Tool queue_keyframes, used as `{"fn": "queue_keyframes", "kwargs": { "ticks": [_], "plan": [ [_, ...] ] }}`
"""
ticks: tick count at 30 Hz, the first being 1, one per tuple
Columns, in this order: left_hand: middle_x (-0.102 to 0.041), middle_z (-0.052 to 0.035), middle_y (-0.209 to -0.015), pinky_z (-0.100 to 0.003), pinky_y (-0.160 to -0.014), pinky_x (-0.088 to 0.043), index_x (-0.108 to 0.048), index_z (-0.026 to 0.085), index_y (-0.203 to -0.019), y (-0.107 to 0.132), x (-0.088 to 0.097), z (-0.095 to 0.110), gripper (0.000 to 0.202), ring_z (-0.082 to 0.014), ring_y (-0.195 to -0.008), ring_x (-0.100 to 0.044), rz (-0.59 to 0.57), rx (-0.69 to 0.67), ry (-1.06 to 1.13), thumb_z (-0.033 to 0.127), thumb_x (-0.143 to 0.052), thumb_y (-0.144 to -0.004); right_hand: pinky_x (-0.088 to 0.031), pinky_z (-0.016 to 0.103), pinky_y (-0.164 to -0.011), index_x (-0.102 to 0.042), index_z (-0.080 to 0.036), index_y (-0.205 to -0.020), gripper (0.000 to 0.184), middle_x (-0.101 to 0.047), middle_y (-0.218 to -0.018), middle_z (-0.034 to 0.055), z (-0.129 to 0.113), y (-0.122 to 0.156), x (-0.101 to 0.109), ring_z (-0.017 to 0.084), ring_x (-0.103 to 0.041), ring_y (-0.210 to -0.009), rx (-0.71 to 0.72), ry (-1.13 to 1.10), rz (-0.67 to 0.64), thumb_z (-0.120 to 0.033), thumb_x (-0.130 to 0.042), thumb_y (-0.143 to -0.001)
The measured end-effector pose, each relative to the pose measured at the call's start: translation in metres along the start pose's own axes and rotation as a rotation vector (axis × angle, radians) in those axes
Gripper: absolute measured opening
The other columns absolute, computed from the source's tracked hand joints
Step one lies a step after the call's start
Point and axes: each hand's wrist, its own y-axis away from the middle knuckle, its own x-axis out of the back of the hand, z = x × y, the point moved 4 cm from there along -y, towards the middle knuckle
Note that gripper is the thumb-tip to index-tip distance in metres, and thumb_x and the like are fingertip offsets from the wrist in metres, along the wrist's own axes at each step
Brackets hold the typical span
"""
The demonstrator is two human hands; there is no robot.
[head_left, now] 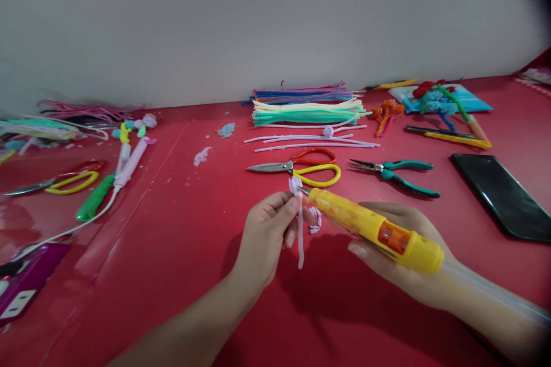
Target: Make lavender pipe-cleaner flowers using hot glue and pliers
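Observation:
Between thumb and fingers, my left hand (269, 229) pinches a lilac pipe cleaner (301, 241) whose top is bent into a small looped cluster. The straight stem hangs down below the fingers. My right hand (400, 264) is wrapped round a yellow hot glue gun (348, 212) with a clear glue stick coming out of its back end. The gun's metal nozzle points left and meets or nearly meets the lilac cluster; whether it touches I cannot tell. A second coiled lilac piece (315, 221) shows just behind the left fingers.
Beyond the hands lie red-and-yellow-handled scissors (316, 169) and teal pliers (404, 175). Bundled pipe cleaners (307, 112) lie by the wall. A black phone (501, 195) is at right. At left are a second pair of scissors (64, 180), a pink glue gun (133, 160) and a purple power strip (32, 278).

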Motion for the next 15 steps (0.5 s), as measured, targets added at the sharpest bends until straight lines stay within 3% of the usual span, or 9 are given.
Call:
{"fn": "queue_keyframes", "kwargs": {
  "ticks": [15],
  "plan": [
    [-0.067,-0.0013,-0.067,-0.015,-0.040,-0.024,-0.059,0.013,-0.071,0.0002,-0.0009,0.0020,0.023,0.0006,-0.039,-0.033,-0.007,-0.009,-0.001,0.028,-0.056,-0.088,-0.042,0.027,-0.045,-0.056,-0.020,-0.062,0.032,-0.061,-0.060,0.0048,0.0019,-0.0006,-0.0013,0.017,-0.060,-0.053,-0.018,-0.008,0.010,-0.040,-0.050,-0.087]
  ]
}}
